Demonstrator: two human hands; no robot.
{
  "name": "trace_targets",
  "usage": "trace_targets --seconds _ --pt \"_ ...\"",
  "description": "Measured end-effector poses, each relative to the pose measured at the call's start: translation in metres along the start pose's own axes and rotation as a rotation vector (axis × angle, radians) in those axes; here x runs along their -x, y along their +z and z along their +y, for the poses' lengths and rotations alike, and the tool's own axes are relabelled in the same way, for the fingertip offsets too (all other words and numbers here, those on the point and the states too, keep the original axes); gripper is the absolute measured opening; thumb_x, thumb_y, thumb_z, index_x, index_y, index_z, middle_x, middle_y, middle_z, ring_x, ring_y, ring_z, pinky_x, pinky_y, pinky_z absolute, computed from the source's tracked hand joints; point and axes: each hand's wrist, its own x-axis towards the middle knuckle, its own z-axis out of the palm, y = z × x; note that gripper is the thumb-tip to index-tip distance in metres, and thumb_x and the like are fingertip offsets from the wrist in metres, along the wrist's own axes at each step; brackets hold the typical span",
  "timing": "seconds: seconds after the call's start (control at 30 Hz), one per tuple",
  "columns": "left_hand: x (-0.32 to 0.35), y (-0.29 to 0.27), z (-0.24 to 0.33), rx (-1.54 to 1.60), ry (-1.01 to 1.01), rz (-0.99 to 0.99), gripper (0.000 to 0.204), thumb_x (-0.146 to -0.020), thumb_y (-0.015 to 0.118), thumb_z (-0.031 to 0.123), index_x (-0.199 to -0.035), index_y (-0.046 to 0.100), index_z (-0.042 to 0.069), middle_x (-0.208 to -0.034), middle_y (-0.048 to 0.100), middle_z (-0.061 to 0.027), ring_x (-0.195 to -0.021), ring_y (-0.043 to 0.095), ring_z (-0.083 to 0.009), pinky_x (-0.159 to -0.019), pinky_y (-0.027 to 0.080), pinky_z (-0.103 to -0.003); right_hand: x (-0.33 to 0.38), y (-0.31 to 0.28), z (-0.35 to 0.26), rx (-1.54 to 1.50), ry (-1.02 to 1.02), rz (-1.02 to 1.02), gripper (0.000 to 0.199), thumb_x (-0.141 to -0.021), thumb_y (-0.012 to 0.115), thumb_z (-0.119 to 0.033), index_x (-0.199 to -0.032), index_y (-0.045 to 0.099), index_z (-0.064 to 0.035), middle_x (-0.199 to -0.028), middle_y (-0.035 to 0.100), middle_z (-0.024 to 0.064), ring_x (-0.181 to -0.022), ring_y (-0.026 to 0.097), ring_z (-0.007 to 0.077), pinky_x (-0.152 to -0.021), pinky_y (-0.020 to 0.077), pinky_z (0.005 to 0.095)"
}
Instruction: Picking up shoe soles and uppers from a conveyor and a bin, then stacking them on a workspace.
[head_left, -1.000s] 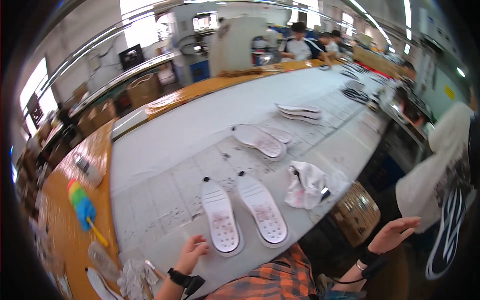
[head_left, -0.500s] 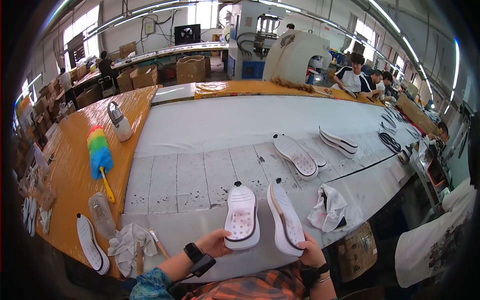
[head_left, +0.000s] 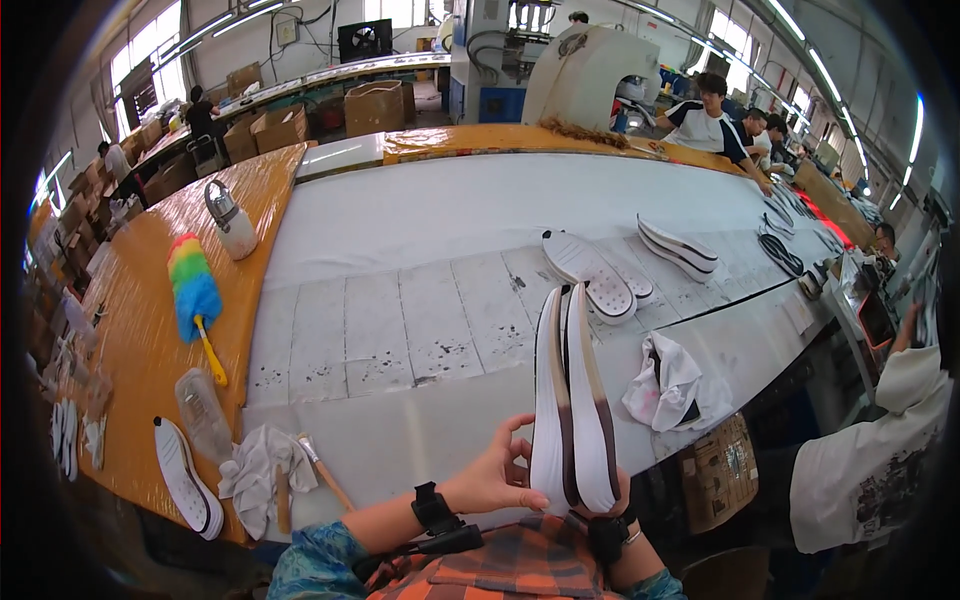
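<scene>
Two white shoe soles with dark stripes stand side by side, toes away from me, their sidewalls facing up. The left shoe sole point(head_left: 548, 430) has my left hand point(head_left: 490, 478) at its heel end, thumb on the near side and fingers curled along its edge. Beside it, the right shoe sole point(head_left: 594, 430) rests in my right hand point(head_left: 617, 494), whose fingers are mostly hidden behind the heel. Beyond them lie a perforated sole point(head_left: 580, 268) overlapping another, and a stacked pair of soles point(head_left: 676, 250).
At left on the orange table point(head_left: 130, 350) are a rainbow duster point(head_left: 190, 275), a metal-topped bottle point(head_left: 231, 220), a clear bottle point(head_left: 203, 412) and a single sole point(head_left: 186, 480). A rag point(head_left: 268, 470) and brush point(head_left: 325, 470) lie nearby. Right: a crumpled cloth point(head_left: 662, 385). Co-workers sit at far right.
The two soles have come together from apart and turned onto their sides, insoles no longer facing up. My left hand has moved right, close to my right hand.
</scene>
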Motion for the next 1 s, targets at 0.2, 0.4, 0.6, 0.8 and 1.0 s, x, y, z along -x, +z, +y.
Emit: trace_targets --seconds 0.2,0.4,0.6,0.8,1.0 --pt "-0.003 -0.018 -0.005 -0.187 0.000 -0.109 0.088 -0.071 0.070 0.009 -0.134 0.008 0.011 -0.106 0.041 -0.0099 -0.100 0.049 -0.0194 -0.078 0.047 -0.031 0.005 0.023 -0.018 0.085 -0.108 0.022 0.060 -0.069 0.052 -0.016 -0.124 0.035 0.0022 -0.113 0.051 0.0155 -0.099 0.053 0.0246 -0.085 0.0435 0.0327" --pt "-0.022 -0.025 0.016 0.346 -0.156 0.124 0.066 -0.081 0.058 0.013 -0.134 0.018 0.009 -0.119 0.045 -0.0112 -0.105 0.049 -0.0176 -0.082 0.045 -0.032 0.001 0.058 -0.033 0.525 -0.357 -0.166 0.079 -0.072 0.062 -0.015 -0.135 0.017 -0.0035 -0.137 0.024 0.0116 -0.123 0.031 0.0223 -0.096 0.0322 0.0345" --pt "-0.030 -0.023 0.017 0.724 -0.181 0.141 0.049 -0.088 0.042 0.033 -0.128 0.034 0.007 -0.119 0.047 -0.0173 -0.105 0.051 -0.0303 -0.088 0.043 -0.043 -0.003 0.077 -0.029 0.557 -0.326 -0.351 0.088 -0.065 0.071 -0.012 -0.135 0.018 -0.0043 -0.140 0.014 0.0102 -0.112 0.038 0.0205 -0.089 0.0375 0.0334" --pt "-0.029 -0.011 0.031 0.782 -0.105 0.019 0.046 -0.090 0.041 0.027 -0.131 0.030 0.009 -0.127 0.041 -0.0127 -0.113 0.044 -0.0237 -0.094 0.038 -0.039 -0.002 0.100 -0.017 0.952 -0.436 -0.134 0.077 -0.065 0.072 -0.011 -0.128 0.029 -0.0032 -0.135 0.017 0.0115 -0.100 0.044 0.0176 -0.079 0.0444 0.0288" --pt "0.000 -0.068 -0.004 0.524 -0.156 0.108 0.055 -0.080 0.056 0.016 -0.126 0.033 0.001 -0.117 0.048 -0.0143 -0.103 0.052 -0.0236 -0.088 0.043 -0.036 -0.001 0.079 -0.025 0.679 -0.321 -0.295 0.042 -0.082 0.051 0.000 -0.121 0.036 -0.0040 -0.132 0.030 0.0117 -0.110 0.043 0.0194 -0.086 0.0417 0.0317"
